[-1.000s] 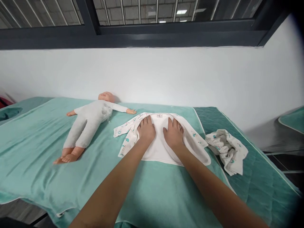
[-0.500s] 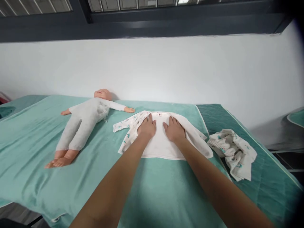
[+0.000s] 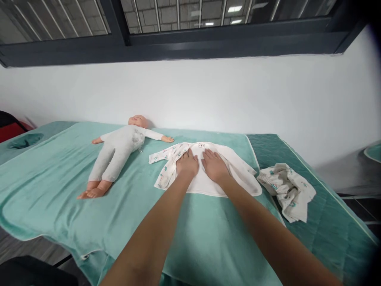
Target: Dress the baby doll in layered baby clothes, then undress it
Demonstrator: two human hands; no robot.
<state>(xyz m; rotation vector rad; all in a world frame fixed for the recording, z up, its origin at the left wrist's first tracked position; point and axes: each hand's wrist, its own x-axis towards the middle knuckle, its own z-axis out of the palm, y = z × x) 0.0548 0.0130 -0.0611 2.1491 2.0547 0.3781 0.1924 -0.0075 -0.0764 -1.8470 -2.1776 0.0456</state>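
Observation:
A white baby shirt [image 3: 205,186] with small green prints lies spread open on the green cover, its plain inside facing up and a label at the collar. My left hand [image 3: 188,163] rests flat on its left half, fingers stretched toward the collar. Beside it, my right hand [image 3: 214,165] lies flat on the right half, fingers pointing up and left. Neither hand grips anything. To the left, a baby doll [image 3: 119,145] with a white cloth body lies on its back, one arm reaching toward the shirt's sleeve.
A crumpled printed baby garment [image 3: 287,190] sits at the right, on the darker quilted cover [image 3: 330,210]. The green cover [image 3: 59,174] drapes over the front edge. Behind stands a white wall [image 3: 190,95] below a barred window. A black chair-like shape [image 3: 35,272] is at lower left.
The view has tilted up and turned slightly left, showing more window. My right hand's fingers have drawn closer together and lie nearer the shirt's middle; both hands stay on the shirt.

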